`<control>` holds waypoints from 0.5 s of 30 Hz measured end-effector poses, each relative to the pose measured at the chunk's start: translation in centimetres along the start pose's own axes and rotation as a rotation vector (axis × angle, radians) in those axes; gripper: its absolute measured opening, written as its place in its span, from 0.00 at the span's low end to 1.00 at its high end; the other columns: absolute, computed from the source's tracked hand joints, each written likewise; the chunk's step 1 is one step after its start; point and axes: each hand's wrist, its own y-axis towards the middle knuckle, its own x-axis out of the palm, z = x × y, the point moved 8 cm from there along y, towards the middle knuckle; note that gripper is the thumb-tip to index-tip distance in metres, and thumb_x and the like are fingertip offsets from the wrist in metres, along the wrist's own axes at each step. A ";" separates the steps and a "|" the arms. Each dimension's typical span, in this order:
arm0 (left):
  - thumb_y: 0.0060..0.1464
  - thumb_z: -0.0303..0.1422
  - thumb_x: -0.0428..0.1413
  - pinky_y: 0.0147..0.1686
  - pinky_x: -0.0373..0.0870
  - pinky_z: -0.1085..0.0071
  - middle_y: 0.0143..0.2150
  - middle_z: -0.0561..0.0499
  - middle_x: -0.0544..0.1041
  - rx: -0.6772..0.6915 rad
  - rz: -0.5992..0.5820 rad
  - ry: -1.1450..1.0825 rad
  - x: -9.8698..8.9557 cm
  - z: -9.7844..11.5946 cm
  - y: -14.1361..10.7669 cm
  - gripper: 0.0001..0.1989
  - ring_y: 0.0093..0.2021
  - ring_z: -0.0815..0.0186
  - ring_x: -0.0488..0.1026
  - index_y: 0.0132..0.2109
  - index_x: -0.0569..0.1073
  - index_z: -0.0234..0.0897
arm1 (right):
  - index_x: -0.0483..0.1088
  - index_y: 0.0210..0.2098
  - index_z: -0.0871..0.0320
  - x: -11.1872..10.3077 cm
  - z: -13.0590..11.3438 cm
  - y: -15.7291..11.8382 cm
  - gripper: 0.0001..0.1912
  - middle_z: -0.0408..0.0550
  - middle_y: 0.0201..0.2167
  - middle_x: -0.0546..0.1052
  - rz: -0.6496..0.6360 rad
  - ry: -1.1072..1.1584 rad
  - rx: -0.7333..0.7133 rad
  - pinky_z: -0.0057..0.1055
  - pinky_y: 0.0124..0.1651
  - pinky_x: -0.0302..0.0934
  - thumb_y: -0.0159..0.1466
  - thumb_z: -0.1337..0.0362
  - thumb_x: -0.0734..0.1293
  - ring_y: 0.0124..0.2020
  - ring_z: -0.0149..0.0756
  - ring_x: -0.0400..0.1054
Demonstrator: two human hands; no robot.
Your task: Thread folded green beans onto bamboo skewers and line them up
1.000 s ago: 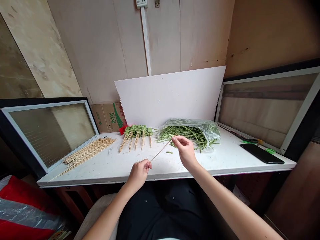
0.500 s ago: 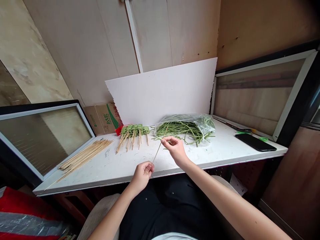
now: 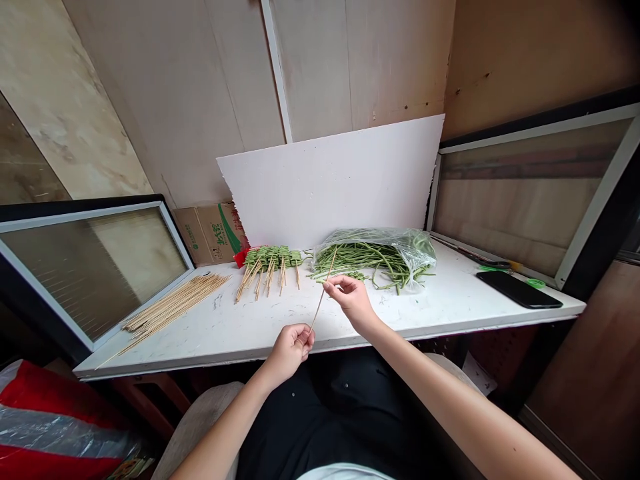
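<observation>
My left hand (image 3: 295, 343) is closed around the lower end of a bamboo skewer (image 3: 319, 310), which slants up and away from me. My right hand (image 3: 350, 300) pinches a long green bean (image 3: 321, 281) against the skewer's upper part; only a short bit of the bean shows past the fingertips, and whether the skewer pierces it I cannot tell. Beyond the hands lies a clear plastic bag (image 3: 423, 250) spilling long green beans (image 3: 367, 259). Left of it, several finished-looking skewers of folded green beans (image 3: 273, 257) lie in a row, sticks toward me.
A bundle of bare bamboo skewers (image 3: 175, 307) lies on the white table (image 3: 240, 333) at left. A black phone (image 3: 517, 288) lies at right, near a green ring-shaped item (image 3: 535, 283). A cardboard box (image 3: 207, 233) and a white board (image 3: 335, 187) stand at the back.
Less of the bean sticks out left of my right fingertips. My left hand sits slightly further right on the skewer, and the view has shifted a little.
</observation>
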 end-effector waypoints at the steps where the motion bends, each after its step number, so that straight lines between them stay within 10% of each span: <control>1: 0.58 0.60 0.58 0.21 0.47 0.74 0.20 0.61 0.56 -0.004 -0.008 -0.010 0.2 0.1 0.0 0.29 0.19 0.76 0.48 0.30 0.66 0.38 | 0.79 0.29 0.56 0.0 0.1 0.0 0.20 0.47 0.30 0.80 0.000 0.001 0.005 0.36 0.39 0.65 0.53 0.46 0.80 0.34 0.38 0.69; 10: 0.56 0.63 0.58 0.21 0.48 0.75 0.19 0.62 0.57 -0.005 -0.005 -0.035 1.0 0.4 0.0 0.31 0.17 0.77 0.50 0.30 0.66 0.37 | 0.80 0.30 0.55 0.5 1.2 -0.4 0.19 0.49 0.34 0.82 -0.031 -0.019 0.052 0.38 0.45 0.67 0.54 0.46 0.80 0.38 0.41 0.73; 15: 0.64 0.57 0.55 0.33 0.71 0.68 0.26 0.49 0.77 0.099 0.037 0.128 0.2 1.8 0.0 0.27 0.26 0.65 0.76 0.39 0.74 0.34 | 0.81 0.33 0.55 -0.1 2.2 0.1 0.22 0.51 0.37 0.83 -0.043 -0.093 0.061 0.37 0.43 0.67 0.53 0.43 0.80 0.39 0.42 0.74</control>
